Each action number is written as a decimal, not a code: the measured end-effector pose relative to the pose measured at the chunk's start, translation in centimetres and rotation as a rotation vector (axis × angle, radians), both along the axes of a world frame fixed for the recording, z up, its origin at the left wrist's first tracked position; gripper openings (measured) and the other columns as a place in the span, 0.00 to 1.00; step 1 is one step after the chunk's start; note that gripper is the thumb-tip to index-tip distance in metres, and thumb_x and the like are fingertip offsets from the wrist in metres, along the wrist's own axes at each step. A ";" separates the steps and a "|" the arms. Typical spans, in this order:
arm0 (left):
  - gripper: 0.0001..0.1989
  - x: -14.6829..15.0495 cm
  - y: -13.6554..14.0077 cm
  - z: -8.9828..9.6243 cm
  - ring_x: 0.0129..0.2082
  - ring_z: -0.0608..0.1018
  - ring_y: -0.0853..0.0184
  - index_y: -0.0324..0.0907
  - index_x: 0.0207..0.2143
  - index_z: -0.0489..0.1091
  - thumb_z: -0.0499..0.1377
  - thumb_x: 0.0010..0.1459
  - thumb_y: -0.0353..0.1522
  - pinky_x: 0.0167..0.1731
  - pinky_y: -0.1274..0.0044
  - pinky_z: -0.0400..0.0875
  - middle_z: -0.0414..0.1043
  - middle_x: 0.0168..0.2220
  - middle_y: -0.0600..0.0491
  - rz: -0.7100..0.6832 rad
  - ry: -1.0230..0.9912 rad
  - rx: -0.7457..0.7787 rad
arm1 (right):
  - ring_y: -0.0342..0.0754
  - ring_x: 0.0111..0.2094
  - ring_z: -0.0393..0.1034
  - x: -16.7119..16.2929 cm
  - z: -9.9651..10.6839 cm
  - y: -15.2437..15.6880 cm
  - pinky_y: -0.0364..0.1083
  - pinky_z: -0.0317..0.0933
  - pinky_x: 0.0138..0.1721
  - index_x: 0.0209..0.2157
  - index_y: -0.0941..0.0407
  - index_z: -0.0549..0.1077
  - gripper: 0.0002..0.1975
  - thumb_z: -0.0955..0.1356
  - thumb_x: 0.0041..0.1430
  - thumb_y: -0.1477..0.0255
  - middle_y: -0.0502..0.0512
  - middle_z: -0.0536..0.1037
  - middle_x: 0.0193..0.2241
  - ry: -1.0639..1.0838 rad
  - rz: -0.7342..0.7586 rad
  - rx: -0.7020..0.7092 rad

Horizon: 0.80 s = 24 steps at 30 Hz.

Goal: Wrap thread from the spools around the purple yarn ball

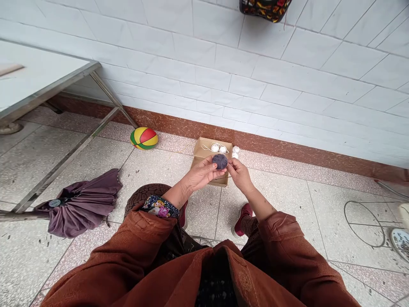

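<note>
A small dark purple-grey ball of yarn (220, 161) sits in my left hand (203, 174), with the thumb over its near side and the fingers beneath. Just right of it is my right hand (238, 172), its thumb and forefinger pinched together at the ball's edge, seemingly on the yarn strand, which is too thin to make out there. A dark strand hangs below between the hands. Behind and under them on the floor lies an open cardboard box (198, 149), partly hidden by my hands. White yarn balls (215, 147) rest in it, and more white balls (235, 152) are beside its right edge.
A colourful ball (144, 138) lies by the leg of a metal-framed table (67, 72) at left. Nearer is a folded purple umbrella (84, 202). A tiled wall (223, 55) runs along the back. A wire frame (364, 224) stands at right. A dark patterned object (265, 9) hangs above.
</note>
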<state>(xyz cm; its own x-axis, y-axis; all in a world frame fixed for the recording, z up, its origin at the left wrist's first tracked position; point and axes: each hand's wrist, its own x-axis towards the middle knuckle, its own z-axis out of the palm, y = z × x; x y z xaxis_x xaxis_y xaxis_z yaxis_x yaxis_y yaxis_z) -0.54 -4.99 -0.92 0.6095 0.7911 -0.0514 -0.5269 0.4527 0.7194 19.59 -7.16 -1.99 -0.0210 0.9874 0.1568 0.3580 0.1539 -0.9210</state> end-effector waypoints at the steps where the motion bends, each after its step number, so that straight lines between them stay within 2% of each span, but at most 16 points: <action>1: 0.26 0.0 0.2 -0.1 0.48 0.85 0.62 0.42 0.52 0.77 0.79 0.55 0.39 0.53 0.69 0.79 0.82 0.52 0.46 0.038 0.021 0.006 | 0.51 0.35 0.72 0.2 0.4 -0.3 0.50 0.68 0.41 0.34 0.51 0.77 0.17 0.70 0.69 0.52 0.53 0.79 0.31 -0.034 0.047 0.025; 4: 0.25 0.0 0.8 -0.5 0.44 0.83 0.66 0.43 0.49 0.77 0.79 0.53 0.38 0.50 0.71 0.79 0.81 0.48 0.49 0.172 0.118 0.031 | 0.52 0.37 0.74 0.9 2.0 -1.4 0.51 0.70 0.43 0.35 0.50 0.81 0.18 0.71 0.71 0.51 0.55 0.80 0.33 -0.109 0.241 0.107; 6: 0.24 0.1 1.1 -0.8 0.42 0.81 0.67 0.43 0.48 0.78 0.79 0.51 0.38 0.46 0.73 0.77 0.81 0.47 0.50 0.241 0.223 0.066 | 0.51 0.35 0.73 1.4 3.2 -2.0 0.51 0.69 0.42 0.36 0.50 0.82 0.19 0.71 0.72 0.50 0.54 0.80 0.32 -0.120 0.313 0.137; 8: 0.24 0.2 1.2 -0.9 0.44 0.80 0.65 0.43 0.49 0.80 0.78 0.51 0.38 0.46 0.73 0.76 0.82 0.47 0.50 0.248 0.329 0.135 | 0.52 0.35 0.72 1.9 4.2 -2.2 0.51 0.69 0.42 0.36 0.49 0.82 0.19 0.71 0.72 0.50 0.54 0.79 0.32 -0.101 0.293 0.155; 11: 0.23 0.4 0.7 -0.8 0.46 0.80 0.62 0.42 0.51 0.83 0.76 0.54 0.39 0.49 0.70 0.75 0.83 0.48 0.48 0.131 0.409 0.236 | 0.52 0.36 0.71 2.7 4.9 -1.3 0.52 0.67 0.42 0.36 0.50 0.80 0.21 0.70 0.72 0.48 0.54 0.78 0.33 -0.036 0.148 0.186; 14: 0.26 0.4 0.2 -0.5 0.48 0.81 0.62 0.44 0.57 0.82 0.76 0.56 0.39 0.51 0.69 0.76 0.82 0.51 0.47 -0.018 0.335 0.247 | 0.50 0.34 0.69 2.9 4.0 0.0 0.51 0.66 0.41 0.35 0.51 0.78 0.21 0.71 0.70 0.47 0.53 0.77 0.33 0.019 0.019 0.185; 18: 0.36 0.6 -0.1 0.0 0.48 0.82 0.63 0.52 0.67 0.74 0.76 0.58 0.41 0.49 0.70 0.79 0.81 0.53 0.47 -0.098 0.145 0.180 | 0.50 0.34 0.69 1.7 1.6 0.7 0.50 0.66 0.41 0.34 0.51 0.76 0.18 0.70 0.70 0.51 0.51 0.76 0.31 0.073 0.015 0.032; 21: 0.32 0.8 0.0 0.2 0.52 0.82 0.58 0.47 0.63 0.77 0.76 0.58 0.42 0.52 0.66 0.80 0.80 0.56 0.43 -0.108 0.081 0.145 | 0.50 0.37 0.72 0.7 0.1 0.3 0.50 0.69 0.44 0.37 0.51 0.76 0.14 0.69 0.72 0.57 0.51 0.79 0.34 0.086 0.055 -0.051; 24: 0.28 0.9 0.3 0.1 0.55 0.82 0.55 0.42 0.57 0.80 0.78 0.57 0.41 0.57 0.63 0.79 0.80 0.57 0.41 -0.075 0.055 0.113 | 0.51 0.40 0.74 0.3 -0.8 0.0 0.50 0.70 0.46 0.37 0.52 0.76 0.11 0.68 0.71 0.61 0.53 0.80 0.35 0.032 0.073 -0.046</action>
